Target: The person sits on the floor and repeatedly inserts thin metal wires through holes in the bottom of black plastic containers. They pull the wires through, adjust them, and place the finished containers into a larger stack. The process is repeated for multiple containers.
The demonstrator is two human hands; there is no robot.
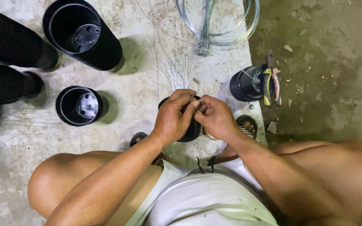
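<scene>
Between the person's knees, over the concrete floor [139, 83], both hands meet on a small black plastic pot [191, 129]; the left hand [173, 117] wraps its side, fingers curled shut on it; the right hand [214, 117] pinches its fingertips at the rim, on what I cannot tell; thin wire strands [173, 73] fan out just beyond; pliers [271, 79] rest on another black pot [246, 83] at right; two larger pots [82, 31] [79, 106] stand left; a wire coil [218, 21] lies far
</scene>
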